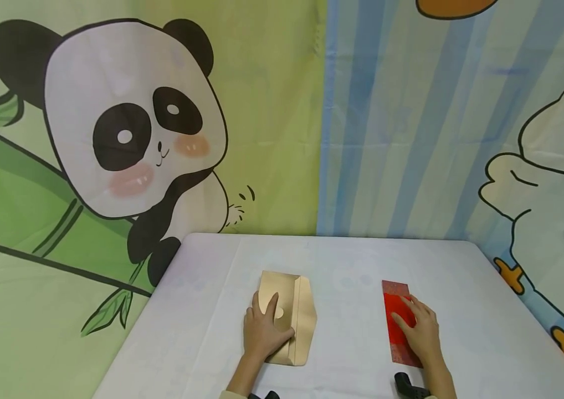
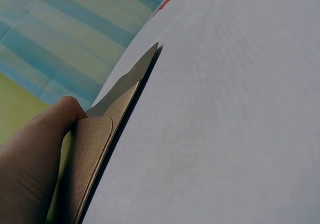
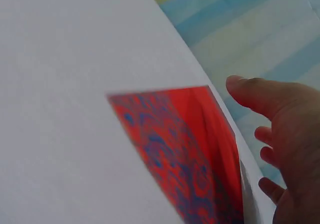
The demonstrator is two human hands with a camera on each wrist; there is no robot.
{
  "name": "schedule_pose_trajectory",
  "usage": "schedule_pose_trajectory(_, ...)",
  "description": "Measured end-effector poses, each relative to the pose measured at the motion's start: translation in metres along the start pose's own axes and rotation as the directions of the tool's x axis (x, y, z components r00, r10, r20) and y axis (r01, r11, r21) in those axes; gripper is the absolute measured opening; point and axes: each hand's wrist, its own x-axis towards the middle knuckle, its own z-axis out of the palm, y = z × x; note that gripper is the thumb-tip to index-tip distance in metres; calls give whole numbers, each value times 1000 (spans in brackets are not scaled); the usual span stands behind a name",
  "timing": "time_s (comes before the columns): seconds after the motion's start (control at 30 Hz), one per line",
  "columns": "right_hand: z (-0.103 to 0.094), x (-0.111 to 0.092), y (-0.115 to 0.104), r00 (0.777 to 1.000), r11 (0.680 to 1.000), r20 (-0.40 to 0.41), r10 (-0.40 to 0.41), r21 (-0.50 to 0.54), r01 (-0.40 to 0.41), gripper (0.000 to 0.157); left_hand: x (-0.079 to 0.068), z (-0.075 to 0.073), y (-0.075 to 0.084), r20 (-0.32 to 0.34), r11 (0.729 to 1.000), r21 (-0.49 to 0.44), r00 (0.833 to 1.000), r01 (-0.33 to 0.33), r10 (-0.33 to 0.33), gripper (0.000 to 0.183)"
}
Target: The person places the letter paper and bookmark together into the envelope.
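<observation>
A tan paper envelope (image 1: 282,284) lies on the left half of the table, its flap (image 1: 306,327) folded out to the right. My left hand (image 1: 263,330) rests on it with fingers spread; in the left wrist view the thumb (image 2: 45,139) touches the envelope's folded edge. To the right lies a red envelope (image 1: 394,339), long and narrow, with a patterned surface (image 3: 165,144) and a plain bright red band. Over its right side is my right hand (image 1: 424,330). Its thumb and fingers are apart, and in the right wrist view they stand beside the envelope's raised edge.
A white cloth covers the table (image 1: 347,260), with rounded far corners. Behind it hang a green curtain with a panda drawing (image 1: 137,122) and a blue striped curtain (image 1: 396,122). A black device (image 1: 409,385) sits at my right wrist.
</observation>
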Motion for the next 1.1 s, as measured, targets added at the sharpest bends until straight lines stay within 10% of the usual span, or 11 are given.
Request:
schedule_pose_trajectory(0.27,-19,-5,13,954,967,217,206,-192,-165,89,0,1,1,-20,1000,-11,1000,-10,10,90)
schedule_pose_trajectory(0.5,-15,-6,17,970,976,215,116,-204,-72,84,0,2,2,-20,1000,12,1000,-17,17,90)
schedule_pose_trajectory(0.9,-9,-5,16,986,998,164,-35,60,25,66,0,1,1,-2,1000,25,1000,-16,16,90)
schedule_pose_trajectory(1.1,-11,-6,11,975,997,222,15,64,-30,70,-1,2,2,-7,1000,20,1000,-17,17,90)
